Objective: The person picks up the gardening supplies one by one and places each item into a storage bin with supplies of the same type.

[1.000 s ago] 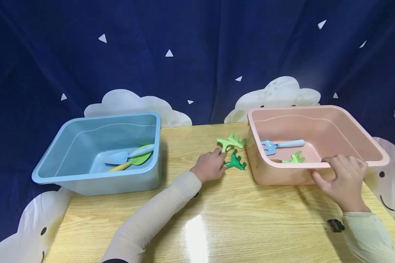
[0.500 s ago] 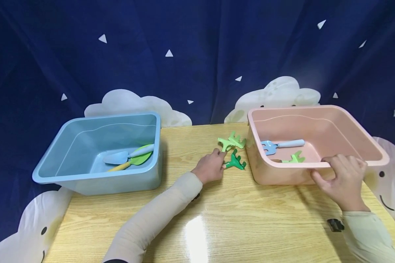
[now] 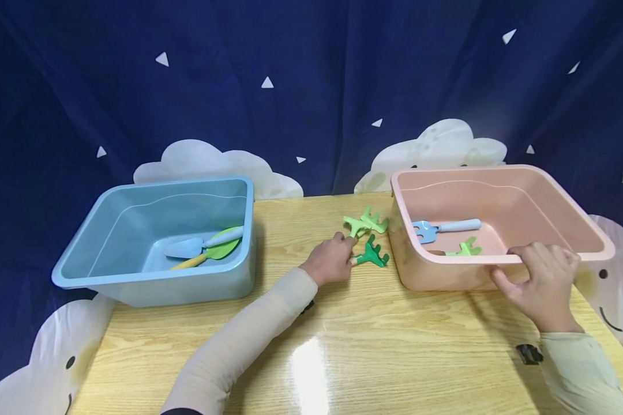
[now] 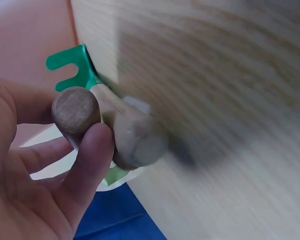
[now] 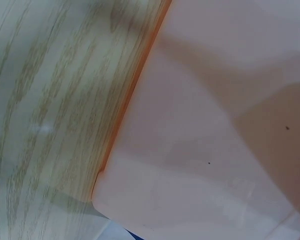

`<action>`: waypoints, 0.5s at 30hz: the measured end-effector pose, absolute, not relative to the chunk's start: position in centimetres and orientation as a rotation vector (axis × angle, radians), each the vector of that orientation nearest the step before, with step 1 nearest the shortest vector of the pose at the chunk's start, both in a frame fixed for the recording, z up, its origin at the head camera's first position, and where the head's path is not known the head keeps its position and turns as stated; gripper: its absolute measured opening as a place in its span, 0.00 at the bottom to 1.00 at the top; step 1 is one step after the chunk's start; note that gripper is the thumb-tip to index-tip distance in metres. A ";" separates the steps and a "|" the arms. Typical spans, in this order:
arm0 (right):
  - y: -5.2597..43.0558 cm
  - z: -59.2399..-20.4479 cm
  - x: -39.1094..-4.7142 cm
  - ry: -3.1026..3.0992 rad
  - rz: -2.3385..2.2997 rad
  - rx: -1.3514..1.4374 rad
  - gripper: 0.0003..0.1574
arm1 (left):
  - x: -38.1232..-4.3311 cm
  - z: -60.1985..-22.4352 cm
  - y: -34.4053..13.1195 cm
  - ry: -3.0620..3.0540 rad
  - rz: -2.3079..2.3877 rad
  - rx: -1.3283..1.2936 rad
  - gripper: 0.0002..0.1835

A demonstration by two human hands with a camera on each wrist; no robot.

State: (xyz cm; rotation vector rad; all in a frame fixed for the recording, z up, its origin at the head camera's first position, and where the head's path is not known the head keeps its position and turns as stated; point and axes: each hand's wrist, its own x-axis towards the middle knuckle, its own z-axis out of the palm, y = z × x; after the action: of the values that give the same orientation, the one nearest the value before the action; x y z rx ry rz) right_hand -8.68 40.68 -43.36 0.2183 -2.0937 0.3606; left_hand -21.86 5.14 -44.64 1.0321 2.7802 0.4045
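My left hand (image 3: 331, 259) pinches the round wooden handle (image 4: 76, 112) of a small light green hand rake (image 3: 354, 226) between thumb and fingers. A second light green rake (image 3: 376, 220) lies against its head. Just beside the fingers is a dark green hand rake (image 3: 372, 255), its wooden handle (image 4: 140, 137) running next to the pinched one on the table. My right hand (image 3: 542, 285) grips the front rim of the pink tub (image 3: 477, 274), fingers over the edge and thumb on the outer wall. That hand is out of sight in the right wrist view.
Inside the pink tub lie a light blue fork (image 3: 443, 227) and a light green rake (image 3: 468, 248). A blue tub (image 3: 187, 294) stands at the left, holding a light blue trowel (image 3: 187, 249) and a green trowel (image 3: 222, 249) with a yellow handle. A dark blue curtain (image 3: 311, 86) hangs behind the table.
My left hand has shifted only very slightly at the handles. My right hand stays on the pink tub's rim, and the tubs have not moved.
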 end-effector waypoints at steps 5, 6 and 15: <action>40.7 -43.3 -8.6 -2.108 0.369 0.212 0.41 | -22.4 -43.7 4.6 2.737 0.459 1.012 0.12; 40.7 -43.3 -8.6 -2.109 0.373 0.211 0.41 | -22.6 -43.5 4.5 2.721 0.484 0.995 0.08; 40.6 -43.3 -8.5 -2.120 0.379 0.202 0.41 | -24.8 -42.6 3.2 2.554 0.740 0.761 0.19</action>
State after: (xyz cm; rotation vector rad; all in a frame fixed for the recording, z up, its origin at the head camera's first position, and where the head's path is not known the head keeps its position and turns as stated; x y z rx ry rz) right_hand -8.53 40.62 -43.32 0.2021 -2.1197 0.3792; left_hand -24.80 3.24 -42.56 0.7607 2.5538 0.7397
